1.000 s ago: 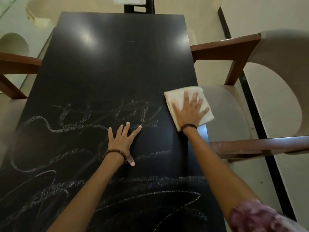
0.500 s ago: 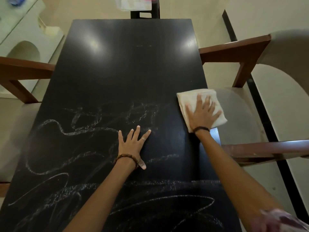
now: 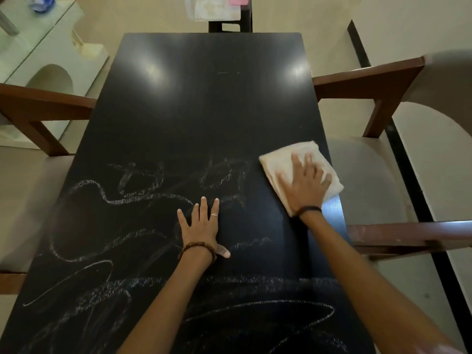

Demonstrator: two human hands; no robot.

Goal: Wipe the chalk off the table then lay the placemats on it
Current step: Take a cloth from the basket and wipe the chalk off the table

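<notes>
Black worktop, long rectangle running away from the camera. Far half is bare w/ two glare spots; near half is covered in white chalk scribbles, loops and squiggles from approx. mid-length down to the near edge, thickest toward the left and near-left corner.

Right hand lies flat on a folded cream cloth at the right edge of the worktop, about halfway along it. Fingers are straight and spread, pressing down on the cloth, not curled round it. One corner of the cloth hangs slightly past the right edge. Dark band on the right wrist. The strip of worktop just near-side of the cloth looks chalk-free and shiny.

Left hand is palm-down on the worktop, near the centre, well apart from the cloth. Its fingers are straight and a bit spread, thumb out to the right, holding nothing. Ring on one finger, beaded bracelet at the wrist. It rests on chalk lines.

Wood-framed chair w/ grey seat just beside the right edge; another chair at the left edge. Beyond the far edge, a dark chair back w/ pale fabric pieces draped on it and sth pink beside them; whether these are the placemats, can't tell. Pale cabinet off the far-left corner.
</notes>
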